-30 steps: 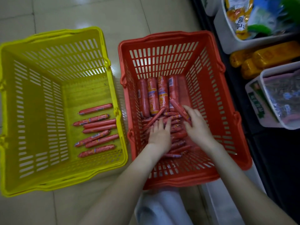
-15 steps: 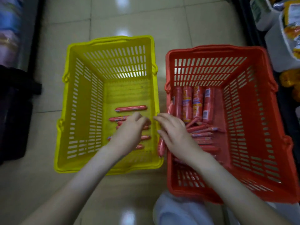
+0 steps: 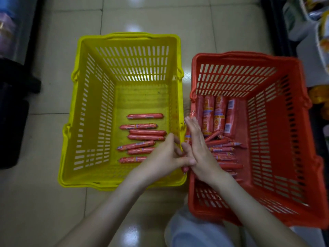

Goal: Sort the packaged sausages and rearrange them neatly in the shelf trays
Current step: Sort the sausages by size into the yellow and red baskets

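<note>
Step in hand: sorting. Thin sausages are being taken out of the red basket [image 3: 231, 75] and put in the yellow basket [image 3: 131, 65]; the shelf stage looks not yet begun.
Left hand [image 3: 165, 155]: fingers curled, grasping the held sausage [image 3: 185, 168] from the yellow side.
Right hand [image 3: 197, 148]: fingers straight, laid flat along the same sausage, not clenched.
Where the held sausage is: upright between the two hands, over the touching rims of the baskets. The hands cover most of it, so I cannot tell whether it is one or a small bunch.
Next move, as I judge it: carry it left over the rim and lay it flat, parallel with the row already there, in the bare part of the basket bottom.
Yellow basket count: seven thin sausages [image 3: 146, 137], lying crosswise in a loose row.
Red basket count: at least four thick sausages [image 3: 219, 113] side by side at the far end. There is also a jumbled heap of thin ones [image 3: 222, 149], overlapping too much to count.
Baskets: two, side by side on the tiled floor [image 3: 53, 50].
Shelf [image 3: 302, 32]: at the right edge, blurred, well apart from the hands.
</note>
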Demonstrator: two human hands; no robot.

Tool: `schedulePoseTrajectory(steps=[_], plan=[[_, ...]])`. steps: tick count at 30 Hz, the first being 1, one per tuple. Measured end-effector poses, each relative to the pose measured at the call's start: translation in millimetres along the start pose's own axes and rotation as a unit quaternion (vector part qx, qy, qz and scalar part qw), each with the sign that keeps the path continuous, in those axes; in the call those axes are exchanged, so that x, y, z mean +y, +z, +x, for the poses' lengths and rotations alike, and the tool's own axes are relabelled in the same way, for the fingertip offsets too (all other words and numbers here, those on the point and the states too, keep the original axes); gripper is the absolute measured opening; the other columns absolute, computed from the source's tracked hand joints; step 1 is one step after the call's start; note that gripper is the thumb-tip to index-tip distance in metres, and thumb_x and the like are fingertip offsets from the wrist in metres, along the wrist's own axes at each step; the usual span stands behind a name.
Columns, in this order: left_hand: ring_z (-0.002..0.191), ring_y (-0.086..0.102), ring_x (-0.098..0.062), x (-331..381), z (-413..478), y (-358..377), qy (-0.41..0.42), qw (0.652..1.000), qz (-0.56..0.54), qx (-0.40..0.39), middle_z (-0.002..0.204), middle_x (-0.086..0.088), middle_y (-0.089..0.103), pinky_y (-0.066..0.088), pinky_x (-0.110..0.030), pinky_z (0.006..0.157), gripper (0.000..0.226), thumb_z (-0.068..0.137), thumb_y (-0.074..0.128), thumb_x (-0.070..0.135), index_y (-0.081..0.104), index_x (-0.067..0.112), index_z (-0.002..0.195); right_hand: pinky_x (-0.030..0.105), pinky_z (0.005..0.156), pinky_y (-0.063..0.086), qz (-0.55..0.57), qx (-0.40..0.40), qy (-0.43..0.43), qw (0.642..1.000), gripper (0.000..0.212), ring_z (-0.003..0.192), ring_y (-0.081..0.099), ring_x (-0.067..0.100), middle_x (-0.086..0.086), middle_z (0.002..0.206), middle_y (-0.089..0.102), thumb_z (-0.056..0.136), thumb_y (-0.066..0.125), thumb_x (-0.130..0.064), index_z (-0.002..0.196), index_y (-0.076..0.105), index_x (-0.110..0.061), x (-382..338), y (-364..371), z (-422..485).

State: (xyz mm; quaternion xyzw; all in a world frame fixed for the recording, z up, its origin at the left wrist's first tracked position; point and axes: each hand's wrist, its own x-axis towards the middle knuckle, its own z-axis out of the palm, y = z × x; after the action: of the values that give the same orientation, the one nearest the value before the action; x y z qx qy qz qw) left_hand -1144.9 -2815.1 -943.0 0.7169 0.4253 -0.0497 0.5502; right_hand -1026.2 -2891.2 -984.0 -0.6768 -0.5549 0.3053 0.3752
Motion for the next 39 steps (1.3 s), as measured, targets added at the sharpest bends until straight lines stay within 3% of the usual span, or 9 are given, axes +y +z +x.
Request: schedulePoseTrajectory(steps=[6,9,12,19,23,25,28,32,39], plan=[[0.071,0.058,-0.019,3,-10,-3,0.056,0.997,0.057,0.005,0.075,0.006,0.054,0.045,-0.032,0.066,0.041,0.08,0.071,0.016,0.043,0.013,0.11,0.026,0.119,0.013,-0.034,-0.034,-0.047,0.998,0.046,0.146,0.017,0.016,0.007,0.15,0.035,0.092,0.032,-0.004,0.135,0.048,-0.008,6,-24,4],[0.077,0.047,-0.008,-13,-16,-28,0.137,0.985,0.103,0.029,0.088,0.007,0.048,0.036,-0.016,0.071,0.033,0.081,0.066,0.01,0.055,0.012,0.113,0.044,0.118,0.017,-0.242,-0.051,-0.147,0.958,0.035,0.134,0.041,0.023,0.006,0.125,0.058,0.089,0.049,-0.02,0.121,0.061,-0.011,7,-38,12],[0.092,0.043,-0.002,-46,-17,-60,0.206,0.963,0.163,0.054,0.103,0.003,0.047,0.031,-0.004,0.082,0.031,0.082,0.061,0.008,0.059,0.009,0.113,0.046,0.109,0.025,-0.356,-0.041,-0.168,0.918,0.037,0.105,0.056,0.023,0.002,0.097,0.063,0.085,0.053,-0.039,0.11,0.066,-0.014,-2,-33,20],[0.116,0.05,-0.033,-150,20,-61,0.019,0.957,0.288,-0.034,0.122,-0.014,0.043,0.039,-0.035,0.098,0.034,0.09,0.051,0.0,0.047,0.003,0.124,0.054,0.112,0.018,-0.408,-0.021,-0.062,0.911,0.056,0.133,0.033,0.03,0.006,0.135,0.055,0.085,0.044,-0.045,0.129,0.06,-0.015,-11,15,11],[0.145,0.016,-0.03,-136,35,-47,-0.045,0.877,0.465,-0.112,0.156,-0.013,0.015,0.017,-0.049,0.116,0.067,0.096,0.044,0.011,0.01,0.017,0.153,0.056,0.113,0.013,-0.436,-0.028,-0.041,0.898,0.062,0.139,0.028,0.029,0.006,0.144,0.047,0.085,0.04,-0.043,0.138,0.051,-0.013,-9,16,13],[0.147,0.011,-0.028,-114,29,-42,-0.006,0.88,0.474,-0.012,0.159,-0.013,0.013,0.012,-0.048,0.117,0.071,0.095,0.049,0.022,0.01,0.016,0.153,0.053,0.112,0.014,-0.437,-0.028,-0.031,0.899,0.063,0.138,0.031,0.026,0.008,0.146,0.044,0.088,0.037,-0.045,0.141,0.047,-0.011,-13,12,9],[0.131,0.044,-0.038,-70,9,-28,0.083,0.902,0.397,0.146,0.142,-0.025,0.044,0.035,-0.05,0.108,0.067,0.08,0.064,0.015,0.041,0.002,0.141,0.044,0.111,0.024,-0.396,-0.005,-0.013,0.918,0.061,0.134,0.041,0.025,0.01,0.144,0.046,0.091,0.038,-0.042,0.141,0.045,-0.008,-24,-5,-10],[0.118,0.054,-0.04,12,-18,9,0.223,0.888,0.34,0.214,0.128,-0.027,0.054,0.047,-0.05,0.098,0.053,0.08,0.049,0.019,0.054,-0.003,0.128,0.04,0.106,0.039,-0.335,0.073,0.044,0.938,0.059,0.127,0.045,0.026,0.012,0.139,0.051,0.086,0.041,-0.029,0.14,0.044,-0.006,-42,-62,-58],[0.108,0.057,-0.036,135,-81,164,0.485,0.828,0.273,0.064,0.12,-0.024,0.058,0.046,-0.041,0.094,0.042,0.08,0.049,0.013,0.055,-0.002,0.119,0.044,0.095,0.049,-0.358,0.178,0.168,0.901,0.056,0.118,0.045,0.025,0.014,0.126,0.057,0.083,0.046,-0.025,0.134,0.05,-0.002,-46,-189,-244]])
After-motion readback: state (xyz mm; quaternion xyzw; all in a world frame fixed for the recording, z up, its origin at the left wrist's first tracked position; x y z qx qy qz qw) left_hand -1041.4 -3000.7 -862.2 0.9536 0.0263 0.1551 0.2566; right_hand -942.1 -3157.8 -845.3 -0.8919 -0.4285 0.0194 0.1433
